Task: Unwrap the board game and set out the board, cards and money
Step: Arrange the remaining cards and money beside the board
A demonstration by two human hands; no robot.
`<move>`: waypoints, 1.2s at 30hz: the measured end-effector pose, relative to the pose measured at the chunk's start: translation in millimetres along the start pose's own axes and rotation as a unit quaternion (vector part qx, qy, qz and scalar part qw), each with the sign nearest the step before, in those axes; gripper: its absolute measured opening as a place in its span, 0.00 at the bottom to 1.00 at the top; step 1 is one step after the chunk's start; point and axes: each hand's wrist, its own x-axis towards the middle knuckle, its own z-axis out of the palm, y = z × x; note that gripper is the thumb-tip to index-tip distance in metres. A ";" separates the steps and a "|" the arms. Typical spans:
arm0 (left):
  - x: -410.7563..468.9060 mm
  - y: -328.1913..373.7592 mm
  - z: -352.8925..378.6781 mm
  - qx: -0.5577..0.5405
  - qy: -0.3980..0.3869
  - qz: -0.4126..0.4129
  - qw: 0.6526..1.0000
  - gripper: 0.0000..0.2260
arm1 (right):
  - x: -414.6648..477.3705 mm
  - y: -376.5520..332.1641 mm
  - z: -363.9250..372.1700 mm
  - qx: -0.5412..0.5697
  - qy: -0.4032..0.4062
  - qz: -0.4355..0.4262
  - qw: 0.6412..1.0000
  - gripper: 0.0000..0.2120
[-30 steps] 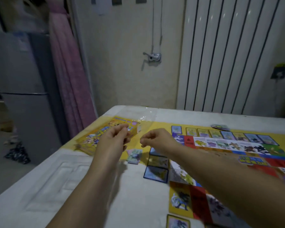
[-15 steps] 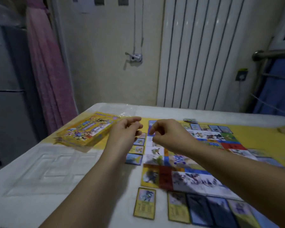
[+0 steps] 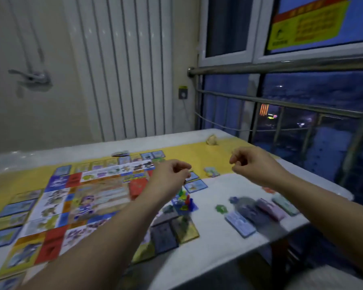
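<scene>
One board out, two hands raised over it.
On the table (image 3: pixel 218 243), one board (image 3: pixel 96 197) lies flat toward the left edge. The left hand (image 3: pixel 172 176) curls above the board's right edge, and its hold is unclear. The right hand (image 3: pixel 254 166) curls with nothing visible in it. Four money stacks (image 3: pixel 240 223) line the right edge. The cards (image 3: pixel 196 186) ringing the board are too blurred to count.

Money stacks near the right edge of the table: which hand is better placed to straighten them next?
Probably the right hand: it hovers on the same side as the money stacks. The left hand is over the right edge of the board, with the coloured pieces lying between.
</scene>
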 end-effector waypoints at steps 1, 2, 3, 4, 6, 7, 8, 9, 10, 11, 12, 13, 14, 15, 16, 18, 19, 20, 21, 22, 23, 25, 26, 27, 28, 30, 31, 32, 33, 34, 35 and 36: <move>5.6 5.7 18.4 0.013 -0.024 0.006 1.000 0.07 | -1.1 18.6 -13.3 -0.008 0.010 0.023 1.000 0.08; 11.3 10.3 35.5 0.023 -0.044 0.013 0.999 0.07 | -2.0 35.0 -25.1 -0.014 0.018 0.044 0.999 0.08; 16.7 14.9 52.2 0.035 -0.063 0.019 0.997 0.07 | -2.6 51.5 -35.3 -0.018 0.023 0.064 0.998 0.08; 22.1 18.7 67.8 0.049 -0.082 0.024 0.995 0.06 | -3.1 65.9 -43.6 -0.025 0.021 0.082 0.996 0.08; 31.5 24.5 95.7 0.086 -0.117 0.037 0.989 0.05 | -3.8 90.0 -54.6 -0.045 -0.003 0.115 0.992 0.07; 35.7 26.7 107.8 0.107 -0.131 0.042 0.985 0.05 | -3.8 99.7 -57.7 -0.056 -0.018 0.127 0.990 0.06; 40.2 27.9 119.0 0.128 -0.142 0.048 0.980 0.05 | -2.9 107.5 -59.4 -0.070 -0.033 0.133 0.988 0.07; 44.7 28.7 129.3 0.147 -0.150 0.051 0.976 0.05 | -1.5 114.7 -59.9 -0.084 -0.049 0.136 0.986 0.09; 48.8 28.4 137.4 0.165 -0.156 0.052 0.973 0.07 | 1.3 119.9 -58.2 -0.098 -0.066 0.138 0.983 0.11; 52.9 28.0 145.1 0.185 -0.163 0.052 0.968 0.09 | 4.9 124.8 -55.9 -0.109 -0.084 0.143 0.980 0.13; 57.3 27.0 152.3 0.204 -0.170 0.052 0.963 0.10 | 8.5 128.9 -52.5 -0.117 -0.100 0.149 0.977 0.15; 62.5 25.5 158.8 0.221 -0.176 0.051 0.958 0.11 | 12.8 132.2 -49.7 -0.123 -0.115 0.155 0.973 0.16; 68.2 23.8 164.7 0.234 -0.179 0.048 0.954 0.12 | 17.2 134.5 -46.7 -0.126 -0.128 0.162 0.970 0.16; 73.7 22.1 170.3 0.245 -0.181 0.044 0.951 0.12 | 21.4 136.0 -44.3 -0.126 -0.142 0.170 0.967 0.17; 79.2 20.7 175.9 0.254 -0.184 0.040 0.949 0.12 | 25.9 137.5 -42.5 -0.129 -0.156 0.177 0.963 0.17; 89.0 18.3 187.6 0.265 -0.195 0.033 0.944 0.12 | 35.0 140.6 -41.5 -0.147 -0.190 0.194 0.951 0.19; 92.7 17.7 193.9 0.265 -0.202 0.029 0.943 0.12 | 38.6 142.7 -42.0 -0.150 -0.205 0.207 0.945 0.21; 95.7 17.6 200.4 0.263 -0.208 0.025 0.942 0.13 | 42.0 145.0 -43.0 -0.143 -0.218 0.221 0.940 0.22; 97.9 17.8 206.6 0.263 -0.212 0.021 0.941 0.13 | 45.2 147.6 -44.4 -0.129 -0.231 0.235 0.935 0.24; 99.5 18.4 212.3 0.266 -0.215 0.018 0.939 0.14 | 47.7 149.9 -45.7 -0.117 -0.242 0.242 0.932 0.24; 100.8 18.7 217.0 0.271 -0.218 0.017 0.937 0.14 | 49.4 151.7 -46.4 -0.112 -0.253 0.245 0.929 0.24; 104.4 18.2 224.2 0.280 -0.227 0.025 0.932 0.10 | 51.9 156.0 -45.2 -0.118 -0.264 0.239 0.927 0.23; 106.3 17.9 226.6 0.286 -0.231 0.030 0.930 0.08 | 52.7 157.7 -44.0 -0.126 -0.265 0.233 0.927 0.23; 107.9 17.7 228.3 0.289 -0.234 0.032 0.928 0.07 | 53.4 159.1 -43.1 -0.133 -0.264 0.225 0.928 0.22; 109.2 17.8 229.6 0.289 -0.238 0.032 0.927 0.06 | 54.0 160.8 -42.1 -0.138 -0.263 0.218 0.930 0.22; 111.4 18.9 231.3 0.284 -0.254 0.031 0.924 0.07 | 54.0 163.9 -41.0 -0.140 -0.263 0.206 0.932 0.20; 112.1 19.7 232.0 0.283 -0.264 0.031 0.921 0.08 | 53.9 165.3 -40.9 -0.140 -0.263 0.201 0.933 0.19; 112.7 20.4 232.6 0.283 -0.274 0.030 0.919 0.08 | 53.5 166.4 -41.1 -0.141 -0.262 0.197 0.934 0.18; 113.3 20.9 232.9 0.283 -0.281 0.027 0.917 0.07 | 53.5 167.4 -41.0 -0.141 -0.262 0.194 0.935 0.18; 114.2 21.2 233.1 0.282 -0.285 0.021 0.916 0.06 | 53.6 168.7 -40.8 -0.140 -0.263 0.193 0.935 0.18; 114.8 21.3 233.3 0.281 -0.288 0.013 0.915 0.04 | 53.6 169.8 -40.4 -0.138 -0.263 0.192 0.935 0.18; 115.4 21.3 233.3 0.279 -0.291 0.008 0.915 0.03 | 53.7 170.9 -40.3 -0.135 -0.262 0.190 0.936 0.17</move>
